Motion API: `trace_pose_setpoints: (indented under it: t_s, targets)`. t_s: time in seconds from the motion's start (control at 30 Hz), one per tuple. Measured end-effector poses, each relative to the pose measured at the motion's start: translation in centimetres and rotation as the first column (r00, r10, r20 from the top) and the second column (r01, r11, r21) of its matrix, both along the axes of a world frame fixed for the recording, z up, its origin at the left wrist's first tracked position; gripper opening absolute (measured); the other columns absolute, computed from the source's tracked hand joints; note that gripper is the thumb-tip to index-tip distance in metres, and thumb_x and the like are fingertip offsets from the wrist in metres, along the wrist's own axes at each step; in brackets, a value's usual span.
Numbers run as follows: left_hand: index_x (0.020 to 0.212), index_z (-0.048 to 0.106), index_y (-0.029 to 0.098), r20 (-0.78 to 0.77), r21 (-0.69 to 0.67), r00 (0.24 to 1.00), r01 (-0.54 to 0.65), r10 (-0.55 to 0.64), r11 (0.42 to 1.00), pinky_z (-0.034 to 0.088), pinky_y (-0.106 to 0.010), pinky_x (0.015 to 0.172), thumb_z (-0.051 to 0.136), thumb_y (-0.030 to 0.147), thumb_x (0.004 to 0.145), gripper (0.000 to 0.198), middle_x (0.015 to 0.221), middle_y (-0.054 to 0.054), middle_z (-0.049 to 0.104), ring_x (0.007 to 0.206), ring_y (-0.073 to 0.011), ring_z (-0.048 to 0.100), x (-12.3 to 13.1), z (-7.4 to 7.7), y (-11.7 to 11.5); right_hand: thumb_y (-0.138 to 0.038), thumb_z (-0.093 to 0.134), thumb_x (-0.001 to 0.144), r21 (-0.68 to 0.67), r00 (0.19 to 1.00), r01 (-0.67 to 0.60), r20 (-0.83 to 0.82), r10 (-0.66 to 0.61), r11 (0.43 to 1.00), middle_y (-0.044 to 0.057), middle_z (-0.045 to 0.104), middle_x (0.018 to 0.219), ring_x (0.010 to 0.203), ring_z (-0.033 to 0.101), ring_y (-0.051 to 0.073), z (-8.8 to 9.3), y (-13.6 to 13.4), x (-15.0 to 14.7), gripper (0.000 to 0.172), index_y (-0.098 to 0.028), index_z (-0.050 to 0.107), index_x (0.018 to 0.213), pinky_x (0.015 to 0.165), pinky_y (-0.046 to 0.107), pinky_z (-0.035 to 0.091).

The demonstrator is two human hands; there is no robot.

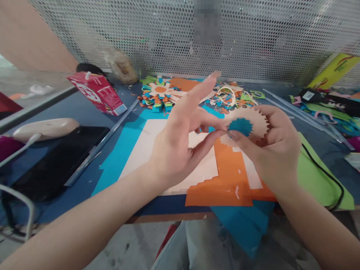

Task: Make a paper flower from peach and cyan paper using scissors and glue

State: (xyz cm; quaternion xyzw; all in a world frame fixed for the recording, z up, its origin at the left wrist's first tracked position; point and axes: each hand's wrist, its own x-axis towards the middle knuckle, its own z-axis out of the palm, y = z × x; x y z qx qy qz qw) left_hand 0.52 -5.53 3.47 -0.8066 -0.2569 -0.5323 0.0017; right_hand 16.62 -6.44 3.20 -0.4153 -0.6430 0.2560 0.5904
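Observation:
A paper ring (258,117) in pale cream, its edge cut into zigzag teeth, has a blue toothed centre (241,128). My right hand (277,146) grips it, the thumb on the near side and the fingers curled behind its right part. My left hand (187,131) pinches the ring's left edge between thumb and a finger, with the index finger raised. Both hands hold the piece above sheets of white paper (146,150), orange paper (222,191) and blue paper (112,153). The left fingertips partly hide the ring's left side.
Finished-looking paper flowers (160,90) and paper scraps (233,95) lie at the back, before a perforated metal panel (157,33). A red carton (97,93), a black phone (62,161) and clear strips (104,140) stand or lie left. Green paper (315,168) lies right.

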Motion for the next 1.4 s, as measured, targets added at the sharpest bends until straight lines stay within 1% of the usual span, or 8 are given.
trace_pose_setpoints:
  t_s: [0.13,0.23,0.4,0.63,0.8,1.0,1.23,1.4]
  targets:
    - [0.129,0.022,0.028,0.032,-0.070,0.999,0.010,-0.008,0.997,0.051,-0.025,0.059,0.053,0.012,0.081,0.059,0.106,-0.001,0.057,0.080,-0.0113,0.063,0.1,-0.8,0.1,-0.022,0.071,0.065,0.005,1.000,0.011,0.004,-0.011,1.000,-0.004,0.062,0.080,0.070,0.061,0.011,0.0,0.1,0.0,0.032,-0.023,0.050,0.089,0.059,0.024,0.052]
    - [0.123,0.028,0.024,0.090,-0.066,0.996,0.027,-0.021,0.997,0.049,-0.023,0.056,0.055,0.006,0.078,0.055,0.106,-0.002,0.055,0.080,-0.0101,0.063,0.3,-0.7,0.1,-0.021,0.071,0.064,-0.012,0.999,0.005,-0.044,-0.006,1.000,-0.005,0.062,0.077,0.067,0.061,0.010,0.0,0.1,-0.2,0.031,-0.023,0.051,0.088,0.057,0.023,0.051]
    - [0.115,0.039,0.018,0.054,-0.070,0.999,-0.003,0.006,0.998,0.049,-0.024,0.056,0.051,0.004,0.080,0.040,0.077,0.003,0.060,0.072,-0.0111,0.063,0.7,-0.1,0.0,-0.019,0.072,0.061,-0.086,0.990,-0.028,-0.139,0.016,0.996,-0.006,0.062,0.075,0.067,0.061,0.011,0.1,0.2,-0.2,0.034,-0.022,0.051,0.087,0.058,0.025,0.051]
    - [0.127,0.031,0.021,-0.056,0.007,0.993,0.107,-0.106,0.994,0.050,-0.025,0.071,0.051,0.008,0.081,0.052,0.087,0.001,0.066,0.078,-0.0099,0.061,-0.1,-1.1,1.1,-0.030,0.072,0.062,-0.325,0.949,-0.218,-0.292,0.121,0.920,-0.002,0.064,0.080,0.073,0.062,0.013,-0.5,1.3,0.2,0.029,-0.021,0.056,0.084,0.067,0.030,0.051]
    - [0.124,0.039,0.019,-0.253,0.211,0.962,-0.045,0.099,0.976,0.048,-0.029,0.073,0.052,0.017,0.083,0.044,0.086,-0.002,0.068,0.081,-0.0142,0.061,-0.5,-1.2,1.4,-0.030,0.076,0.056,-0.319,0.901,-0.286,-0.409,0.141,0.903,-0.004,0.063,0.075,0.071,0.062,0.013,-0.9,1.9,0.1,0.036,-0.022,0.055,0.084,0.071,0.031,0.051]
    - [0.132,0.031,0.015,-0.281,0.517,0.917,-0.105,0.284,0.849,0.043,-0.028,0.065,0.053,0.009,0.080,0.057,0.078,-0.002,0.066,0.077,-0.0152,0.058,-0.3,-1.6,1.7,-0.029,0.077,0.049,-0.356,0.902,-0.226,-0.428,0.057,0.907,-0.004,0.060,0.070,0.066,0.058,0.011,-1.0,2.1,-0.3,0.041,-0.020,0.052,0.080,0.065,0.029,0.051]
    - [0.130,0.032,0.007,-0.298,0.584,0.878,-0.143,0.376,0.799,0.041,-0.030,0.065,0.054,0.004,0.076,0.058,0.082,-0.005,0.067,0.077,-0.0171,0.056,0.2,-1.7,1.9,-0.027,0.073,0.053,-0.333,0.912,-0.161,-0.409,0.011,0.929,-0.006,0.055,0.066,0.057,0.052,0.007,-1.4,2.2,-0.4,0.035,-0.019,0.050,0.078,0.055,0.021,0.044]
    - [0.129,0.033,0.010,-0.312,0.513,0.885,-0.149,0.345,0.846,0.042,-0.030,0.065,0.053,0.009,0.079,0.054,0.080,-0.004,0.067,0.076,-0.0168,0.058,0.5,-1.9,2.0,-0.029,0.073,0.050,-0.361,0.919,-0.106,-0.391,-0.047,0.927,-0.006,0.054,0.065,0.055,0.049,0.007,-1.6,2.6,-0.3,0.038,-0.019,0.049,0.078,0.054,0.021,0.041]
